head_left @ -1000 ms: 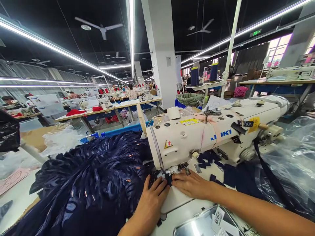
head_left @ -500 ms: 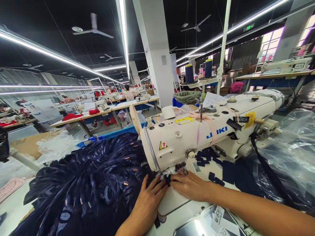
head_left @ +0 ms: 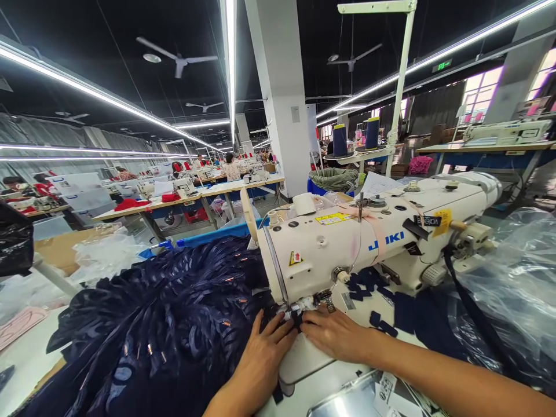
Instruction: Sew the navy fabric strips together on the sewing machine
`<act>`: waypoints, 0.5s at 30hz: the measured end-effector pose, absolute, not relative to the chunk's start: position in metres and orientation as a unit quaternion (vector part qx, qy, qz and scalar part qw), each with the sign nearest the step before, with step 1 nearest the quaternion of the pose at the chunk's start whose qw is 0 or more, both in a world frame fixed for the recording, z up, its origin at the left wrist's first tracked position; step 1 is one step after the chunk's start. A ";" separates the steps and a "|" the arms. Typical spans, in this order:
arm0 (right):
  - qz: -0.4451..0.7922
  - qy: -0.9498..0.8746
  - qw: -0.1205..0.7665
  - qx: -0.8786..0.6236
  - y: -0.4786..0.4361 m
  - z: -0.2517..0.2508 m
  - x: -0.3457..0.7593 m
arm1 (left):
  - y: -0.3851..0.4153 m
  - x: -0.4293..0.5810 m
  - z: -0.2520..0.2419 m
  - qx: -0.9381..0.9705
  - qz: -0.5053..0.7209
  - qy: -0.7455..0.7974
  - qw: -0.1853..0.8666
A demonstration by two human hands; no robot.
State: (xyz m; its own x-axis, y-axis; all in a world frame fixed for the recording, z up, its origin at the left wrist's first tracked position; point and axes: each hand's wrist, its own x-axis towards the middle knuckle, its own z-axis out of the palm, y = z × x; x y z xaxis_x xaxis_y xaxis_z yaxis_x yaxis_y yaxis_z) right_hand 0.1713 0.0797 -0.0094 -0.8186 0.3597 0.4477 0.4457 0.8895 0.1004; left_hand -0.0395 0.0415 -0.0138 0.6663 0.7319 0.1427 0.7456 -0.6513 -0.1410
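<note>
My left hand [head_left: 264, 353] lies on the navy ruffled fabric [head_left: 174, 324] just in front of the needle area, its fingers stretched and slightly spread. Close beside it, my right hand [head_left: 332, 331] has its fingers bent together at the edge of the dark cloth; the fingertips are partly hidden under the machine head. Over both hands reaches the white sewing machine [head_left: 321, 249], with its presser foot and needle largely out of sight. The bulk of the fabric, with shiny sheer strips, heaps up left of the machine.
Small navy pieces [head_left: 362, 284] lie behind my right hand, near a larger navy cloth [head_left: 412, 315]. Clear plastic [head_left: 512, 278] bunches at the right. Paper labels [head_left: 386, 388] rest at the front. Thread cones [head_left: 340, 141] stand behind the machine; other people work further back.
The camera view has tilted, so the scene sits slightly lower and further right. Both hands stay at the needle area with almost the same pose.
</note>
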 end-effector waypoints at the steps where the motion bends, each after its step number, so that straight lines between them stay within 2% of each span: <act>1: -0.100 -0.947 0.216 -0.214 0.079 -0.009 0.171 | 0.041 -0.039 -0.012 -0.908 -0.036 -0.409 0.088; 15: -0.011 -0.940 0.216 -0.262 0.089 -0.014 0.176 | 0.044 -0.027 0.021 -0.886 -0.028 -0.464 0.004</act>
State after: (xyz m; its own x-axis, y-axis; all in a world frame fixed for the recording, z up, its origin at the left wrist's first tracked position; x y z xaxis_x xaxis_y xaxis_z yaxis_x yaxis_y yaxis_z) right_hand 0.1760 0.0895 -0.0145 -0.7692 0.4880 0.4125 0.4976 0.8625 -0.0924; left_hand -0.0275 0.0441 0.0206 0.5684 0.8210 0.0537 0.8215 -0.5699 0.0185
